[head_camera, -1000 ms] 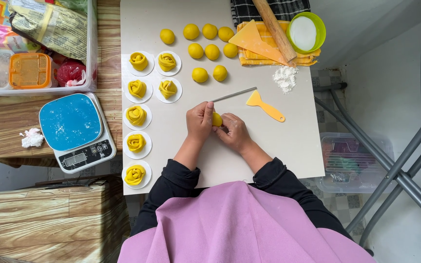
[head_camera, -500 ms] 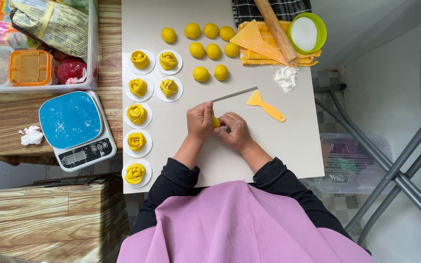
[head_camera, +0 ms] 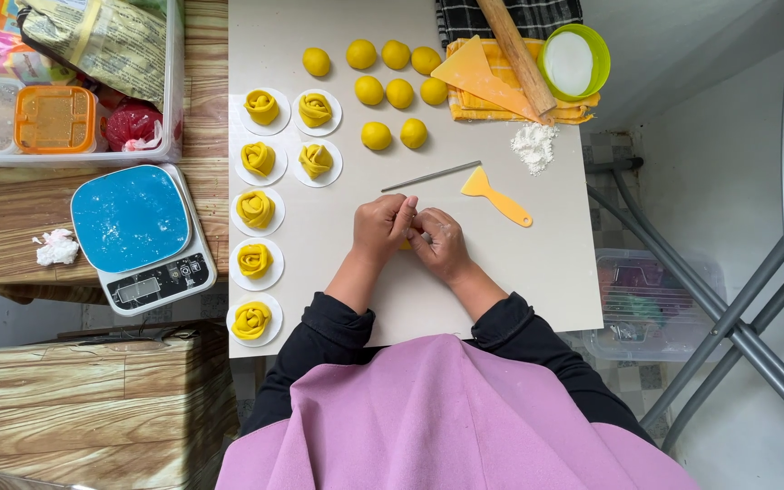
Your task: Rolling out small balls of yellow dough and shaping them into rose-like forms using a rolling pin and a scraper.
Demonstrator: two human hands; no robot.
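At the table's centre, left hand (head_camera: 381, 225) and right hand (head_camera: 439, 241) pinch a mostly hidden yellow dough piece (head_camera: 406, 244), seemingly shaping it like the rose-shaped buns (head_camera: 256, 209) at nine o'clock; careful rolling seems due.

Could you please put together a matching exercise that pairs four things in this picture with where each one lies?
Things:
1. kitchen scale
2. rolling pin
3. yellow scraper
4. green bowl

Places:
A. on the white table, just right of the two hands
B. at the table's top right corner, beside the folded yellow cloth
C. lying slantwise across the yellow cloth
D. on the wooden surface left of the table

Pairs: 1-D, 2-C, 3-A, 4-B
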